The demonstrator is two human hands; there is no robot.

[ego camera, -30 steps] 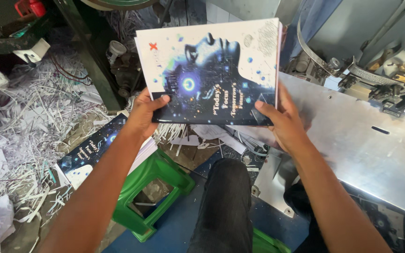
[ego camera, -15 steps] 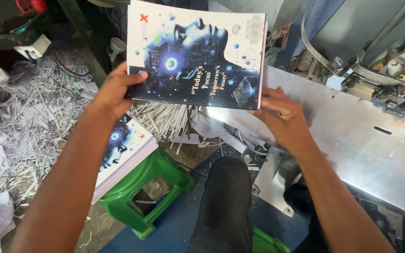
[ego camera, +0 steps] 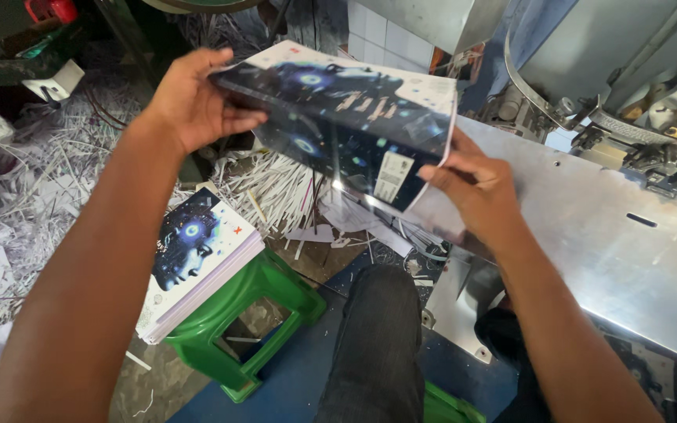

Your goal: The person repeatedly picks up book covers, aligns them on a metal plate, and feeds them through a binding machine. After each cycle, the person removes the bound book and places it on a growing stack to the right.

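Booklet gripped by both hands.
Left hand clasps its far edge, right hand its near corner — pale label facing up; stack on green stool.

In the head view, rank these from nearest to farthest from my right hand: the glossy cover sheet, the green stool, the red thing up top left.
1. Glossy cover sheet: held by the right hand.
2. Green stool: lower left, under a stack of covers.
3. Red thing: far top-left corner.

a glossy printed cover sheet, dark blue with glowing cyan spots, white margins and a small white rectangular label panel, is tilted in mid-air. a stack of matching booklets, dark blue and white on top, lies on a green stool.
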